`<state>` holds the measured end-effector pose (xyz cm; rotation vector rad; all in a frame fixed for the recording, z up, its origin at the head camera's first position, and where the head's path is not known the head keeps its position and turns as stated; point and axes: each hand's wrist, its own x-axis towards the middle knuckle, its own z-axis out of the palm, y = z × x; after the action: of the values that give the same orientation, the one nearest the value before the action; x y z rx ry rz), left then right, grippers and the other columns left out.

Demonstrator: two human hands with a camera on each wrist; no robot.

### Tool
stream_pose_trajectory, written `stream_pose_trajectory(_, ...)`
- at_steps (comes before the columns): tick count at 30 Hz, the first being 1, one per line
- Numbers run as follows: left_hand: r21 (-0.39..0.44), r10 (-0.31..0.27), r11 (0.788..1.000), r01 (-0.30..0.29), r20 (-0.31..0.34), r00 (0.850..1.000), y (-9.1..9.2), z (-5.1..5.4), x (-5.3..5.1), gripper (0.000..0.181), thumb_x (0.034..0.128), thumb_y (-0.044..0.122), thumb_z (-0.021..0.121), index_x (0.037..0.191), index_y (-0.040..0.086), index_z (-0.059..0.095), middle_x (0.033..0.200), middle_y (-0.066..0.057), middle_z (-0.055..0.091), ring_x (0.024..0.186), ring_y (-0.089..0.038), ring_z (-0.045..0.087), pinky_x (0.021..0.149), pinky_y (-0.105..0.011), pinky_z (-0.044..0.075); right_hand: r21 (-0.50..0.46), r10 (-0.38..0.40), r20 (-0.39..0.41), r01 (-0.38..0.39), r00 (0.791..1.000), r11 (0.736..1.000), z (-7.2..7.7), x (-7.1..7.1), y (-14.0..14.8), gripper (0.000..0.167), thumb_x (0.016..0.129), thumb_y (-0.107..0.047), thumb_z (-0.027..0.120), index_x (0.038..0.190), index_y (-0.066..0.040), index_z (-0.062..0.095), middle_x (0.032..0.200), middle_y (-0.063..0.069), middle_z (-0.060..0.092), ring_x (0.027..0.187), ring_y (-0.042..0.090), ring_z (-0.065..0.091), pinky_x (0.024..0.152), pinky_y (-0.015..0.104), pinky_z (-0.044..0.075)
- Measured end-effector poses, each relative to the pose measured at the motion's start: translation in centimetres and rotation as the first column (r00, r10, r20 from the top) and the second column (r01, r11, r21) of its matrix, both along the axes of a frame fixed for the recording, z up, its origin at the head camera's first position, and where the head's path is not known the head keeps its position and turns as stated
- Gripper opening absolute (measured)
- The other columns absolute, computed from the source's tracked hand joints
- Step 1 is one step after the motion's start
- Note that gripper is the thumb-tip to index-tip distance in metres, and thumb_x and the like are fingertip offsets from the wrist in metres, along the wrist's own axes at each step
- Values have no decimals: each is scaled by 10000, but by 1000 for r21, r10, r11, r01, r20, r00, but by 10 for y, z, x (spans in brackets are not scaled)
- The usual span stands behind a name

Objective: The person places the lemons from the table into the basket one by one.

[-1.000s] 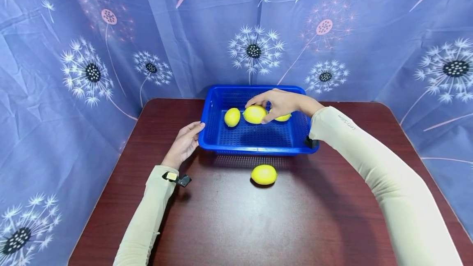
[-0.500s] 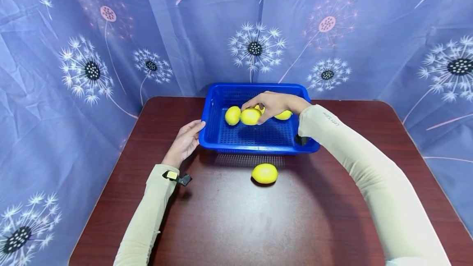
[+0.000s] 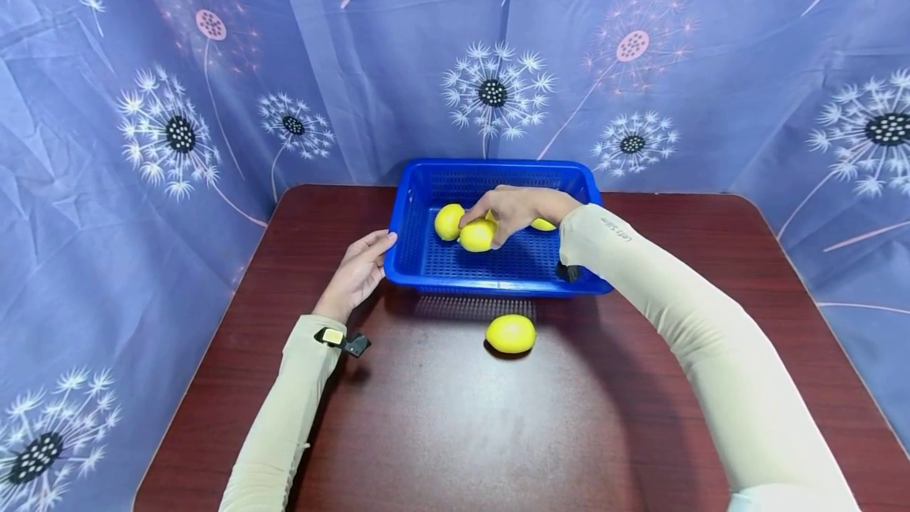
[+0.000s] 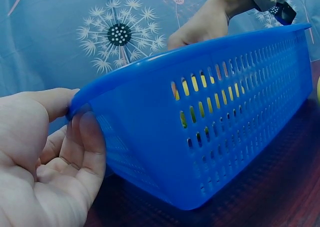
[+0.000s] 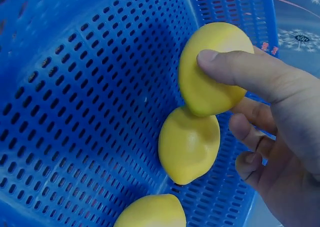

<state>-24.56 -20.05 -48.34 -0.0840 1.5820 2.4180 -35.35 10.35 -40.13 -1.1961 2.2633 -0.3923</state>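
Note:
My right hand [image 3: 512,210] is inside a blue plastic basket [image 3: 490,286], gripping a yellow lemon [image 3: 477,236] between thumb and fingers. In the right wrist view the thumb lies across the held lemon [image 5: 210,89]. Just left of it in the head view sits another lemon [image 3: 448,222]. Partly behind the hand is a further lemon [image 5: 189,147], and one more [image 3: 543,224] lies to the right, half covered by the wrist. My left hand [image 3: 361,271] pinches the basket's left rim [image 4: 92,89], thumb on top and fingers under it.
A single lemon [image 3: 510,334] lies on the dark red wooden table [image 3: 426,433] in front of the basket. Behind the table hangs a blue curtain [image 3: 384,62] with dandelion prints. The basket stands near the table's back edge.
My right hand has carried the held lemon slightly left and lower, close to the leftmost lemon. A lemon behind the hand came partly into view. The left hand stays on the rim.

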Motion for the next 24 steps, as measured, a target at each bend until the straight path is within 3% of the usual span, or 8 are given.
stream_pose_trajectory(6, -3, -3, 1000, 3, -1, 1000, 0, -1, 0, 114, 1058, 128, 577, 1150, 61, 574, 940, -8, 710, 807, -107, 680, 727, -244, 584, 60, 12, 2, -12, 1000, 998, -3, 1, -4, 657, 844, -109, 840, 1444, -213, 593, 1477, 17, 574, 1262, 237, 530, 1091, 462, 442)
stream_pose_trajectory(14, -12, -3, 1000, 3, -7, 1000, 1, -2, 0, 119, 1056, 132, 583, 1149, 58, 584, 948, -12, 711, 816, -111, 684, 736, -250, 588, 111, 10, 32, -13, 999, 994, -8, 1, -6, 681, 869, -129, 829, 1483, -209, 546, 1440, 82, 600, 1324, 257, 535, 1124, 479, 427)
stream_pose_trajectory(19, -16, 4, 1000, -4, -9, 1000, 0, -2, -1, 114, 1055, 140, 587, 1140, 63, 586, 933, -8, 707, 789, -106, 677, 714, -241, 584, 131, -5, 27, 2, 1000, 991, -7, 1, -6, 690, 881, -151, 823, 1498, -237, 525, 1391, 135, 625, 1321, 278, 543, 1102, 494, 448)
stream_pose_trajectory(24, -13, 0, 1000, 0, -11, 1000, -1, -3, -1, 99, 1053, 132, 588, 1129, 69, 583, 925, -4, 698, 784, -98, 667, 709, -234, 579, 105, -17, 13, 15, 1000, 994, -4, 1, -5, 684, 867, -149, 834, 1484, -201, 543, 1373, 168, 632, 1233, 300, 585, 1036, 485, 496)
